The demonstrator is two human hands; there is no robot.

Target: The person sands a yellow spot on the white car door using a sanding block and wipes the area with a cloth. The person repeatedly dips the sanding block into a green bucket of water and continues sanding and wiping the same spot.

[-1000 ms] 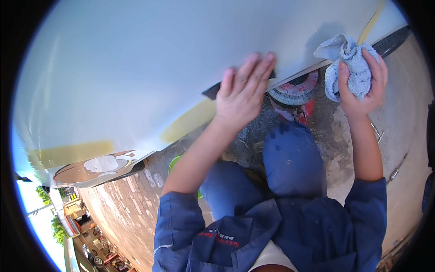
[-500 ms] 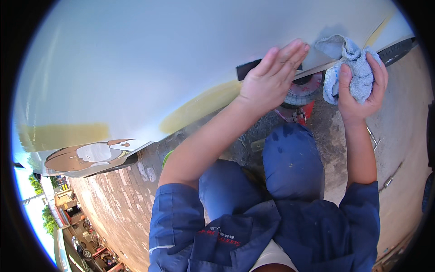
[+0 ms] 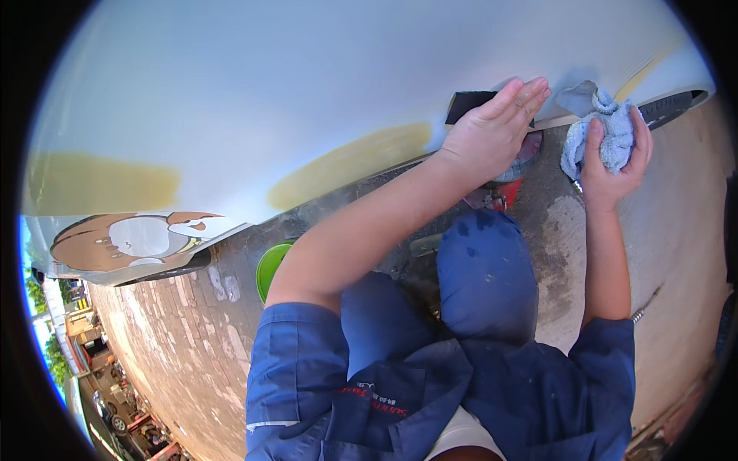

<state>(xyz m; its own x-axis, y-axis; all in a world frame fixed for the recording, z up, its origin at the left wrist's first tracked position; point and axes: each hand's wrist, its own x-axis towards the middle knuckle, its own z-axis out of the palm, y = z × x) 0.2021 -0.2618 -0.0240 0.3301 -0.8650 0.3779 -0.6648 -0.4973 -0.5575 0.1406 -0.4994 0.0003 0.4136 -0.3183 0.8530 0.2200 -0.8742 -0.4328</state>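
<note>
My left hand [image 3: 496,127] lies over a black sanding block [image 3: 466,104], fingers straight and close together, pressing it against the light-coloured car body panel [image 3: 231,92]. Part of the block shows left of the hand and a corner at its right; the thumb's place is hard to make out. On the right, my right hand [image 3: 619,173] is closed around a crumpled light-blue cloth [image 3: 615,138], one fold of which touches the panel. A yellowish patch [image 3: 354,161] runs along the panel's lower edge, left of the block. Another yellowish patch [image 3: 108,183] is farther left.
Under the panel edge, beyond my knees, sits a round, scuffed object [image 3: 513,170] with red parts. A green container [image 3: 270,269] stands by my left elbow. A cartoon picture [image 3: 142,238] decorates the panel at left. A spring-like metal piece [image 3: 639,313] lies on the ground at right.
My left hand and the black block have slid right along the panel, uncovering more of the yellowish patch. The right hand with the cloth has shifted slightly. More of the green container shows.
</note>
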